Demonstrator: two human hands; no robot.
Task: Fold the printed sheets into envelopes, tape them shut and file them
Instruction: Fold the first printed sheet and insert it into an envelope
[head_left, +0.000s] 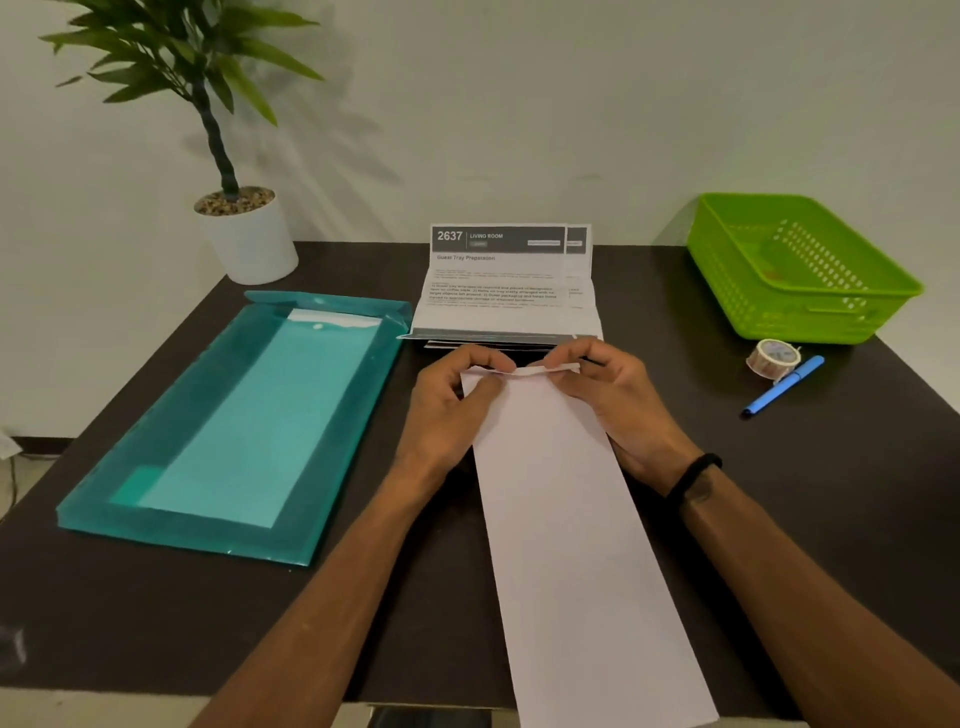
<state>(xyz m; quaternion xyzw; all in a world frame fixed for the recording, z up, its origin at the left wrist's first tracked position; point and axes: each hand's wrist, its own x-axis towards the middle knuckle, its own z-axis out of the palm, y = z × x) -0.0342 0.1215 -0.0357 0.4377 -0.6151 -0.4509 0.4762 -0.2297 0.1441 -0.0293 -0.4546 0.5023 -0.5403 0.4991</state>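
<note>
A teal folder (228, 421) lies flat on the left of the dark table (779, 493). At centre, the left hand (452, 400) and right hand (618, 395) each pinch the far edge of a long folded sheet (571, 530); printed sheets (501, 280) stand behind. A green basket (800, 270), tape roll (773, 357) and blue pen (784, 385) sit right.

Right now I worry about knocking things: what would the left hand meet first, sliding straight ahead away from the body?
Probably the stack of folded printed sheets, just beyond the left hand; depth is unclear.
</note>
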